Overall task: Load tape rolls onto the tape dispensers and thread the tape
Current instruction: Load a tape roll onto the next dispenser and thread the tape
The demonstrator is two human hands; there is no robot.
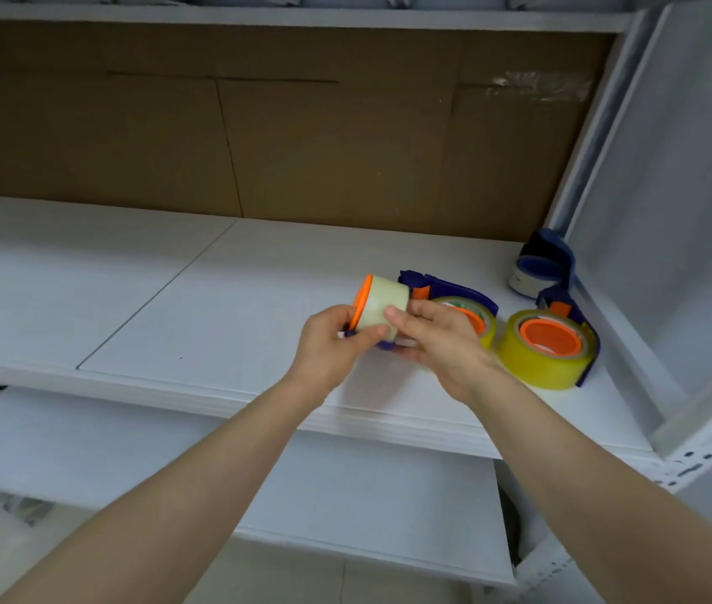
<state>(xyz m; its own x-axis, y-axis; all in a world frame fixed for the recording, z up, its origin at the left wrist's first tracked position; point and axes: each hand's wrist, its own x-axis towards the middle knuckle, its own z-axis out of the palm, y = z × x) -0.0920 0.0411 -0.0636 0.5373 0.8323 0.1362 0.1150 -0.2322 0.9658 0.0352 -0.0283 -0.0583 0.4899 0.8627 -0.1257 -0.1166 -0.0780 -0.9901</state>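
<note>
Head view: both hands meet above the front part of the white shelf [162, 272], holding one dispenser between them. The left hand [331, 342] wraps the lower, near side, its grip pressed onto the purple frame [382, 345] where a bit of it shows under the roll. The right hand [441, 342] comes in from the right, fingers [393, 315] laid on the curved face of the pale tape roll [382, 308], closed against it rather than spread.

The roll sits on an orange hub [362, 305], and its axis runs roughly left to right, tilted up toward the far left, so the hub's flat face points away from the right hand. The curved tape surface therefore faces the right fingertips, which makes the right hand the nearer one for finding and peeling the loose end; the left hand looks set to steady the frame. Whether the end is already lifted cannot be told.

Just right of the hands, two more dispensers lie on the shelf: a loaded dispenser [463, 298] partly hidden behind the right hand, and a yellow roll [546, 348] in its purple holder near the shelf's right end. A blue dispenser [541, 265] stands farther back in the corner.
</note>
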